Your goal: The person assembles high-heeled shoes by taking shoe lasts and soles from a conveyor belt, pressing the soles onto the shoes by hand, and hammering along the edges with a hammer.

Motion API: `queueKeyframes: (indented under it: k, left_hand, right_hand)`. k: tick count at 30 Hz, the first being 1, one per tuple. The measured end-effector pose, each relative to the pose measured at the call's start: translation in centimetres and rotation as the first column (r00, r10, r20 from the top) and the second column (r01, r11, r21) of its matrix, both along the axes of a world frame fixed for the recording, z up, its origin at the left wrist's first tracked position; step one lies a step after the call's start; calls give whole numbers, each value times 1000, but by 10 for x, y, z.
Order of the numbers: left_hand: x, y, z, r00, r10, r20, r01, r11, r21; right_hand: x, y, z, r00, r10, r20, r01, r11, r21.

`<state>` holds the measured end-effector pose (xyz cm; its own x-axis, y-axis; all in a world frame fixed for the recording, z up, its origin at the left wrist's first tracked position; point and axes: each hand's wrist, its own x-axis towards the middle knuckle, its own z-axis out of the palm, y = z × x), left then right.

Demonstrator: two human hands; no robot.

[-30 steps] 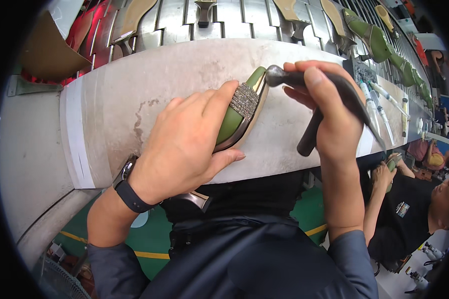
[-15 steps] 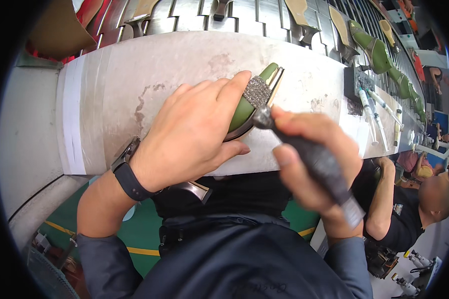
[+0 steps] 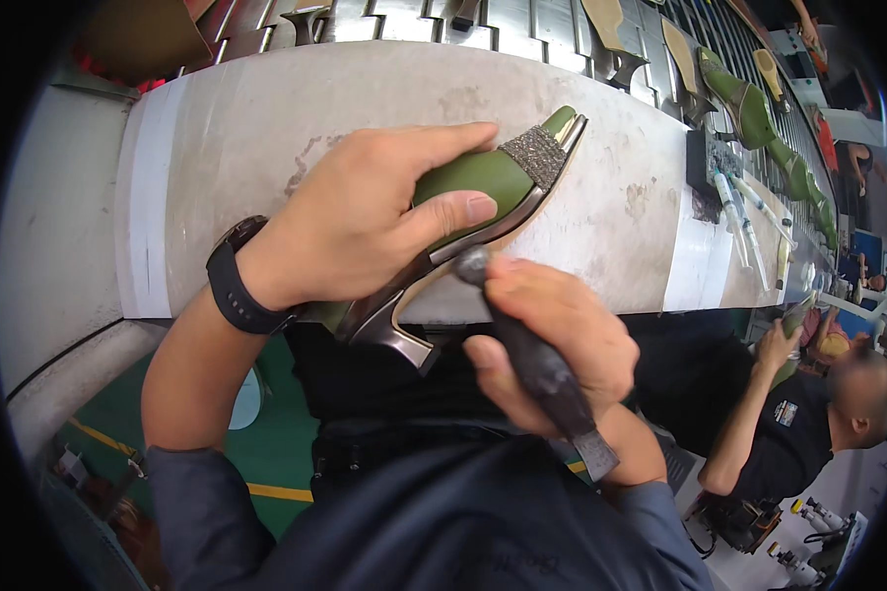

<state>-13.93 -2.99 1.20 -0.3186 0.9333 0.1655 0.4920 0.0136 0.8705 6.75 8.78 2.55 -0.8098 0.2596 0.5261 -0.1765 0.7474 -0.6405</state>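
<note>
A green heeled shoe (image 3: 488, 182) lies tilted on its side over the near edge of the bench, toe to the far right. It has a glittery band (image 3: 536, 158) near the toe, a bronze sole edge and a heel (image 3: 404, 343) toward me. My left hand (image 3: 355, 212) wraps round the upper, its thumb on the side. In my right hand (image 3: 572, 320) is a dark hammer (image 3: 537, 364) with a round knob at one end and a flat tip at the other. The knob is close by the sole's arch; whether it touches, I cannot tell.
Beyond the pale bench top (image 3: 237, 108) runs a metal slatted conveyor (image 3: 443, 28) with tan soles (image 3: 603, 22) and green shoes (image 3: 744, 110). At the bench's right lie several syringes (image 3: 744, 222) beside a black block (image 3: 708, 167). A co-worker (image 3: 779, 414) sits at the right.
The shoe has turned, showing more of its sole edge and heel. My left thumb now lies on the upper. The hammer has moved left, from the glittery band to the arch.
</note>
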Motion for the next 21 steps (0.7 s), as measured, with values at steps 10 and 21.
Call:
queueKeyframes:
  k: [10, 21]
  left_hand:
    - [3, -2, -9, 986, 111, -124, -101, 992, 81]
    - [6, -5, -6, 985, 130, -111, -122, 989, 81]
  right_hand:
    - [-7, -5, 1, 993, 76, 90, -70, 995, -68]
    - [-30, -2, 6, 956, 292, 26, -285, 945, -162]
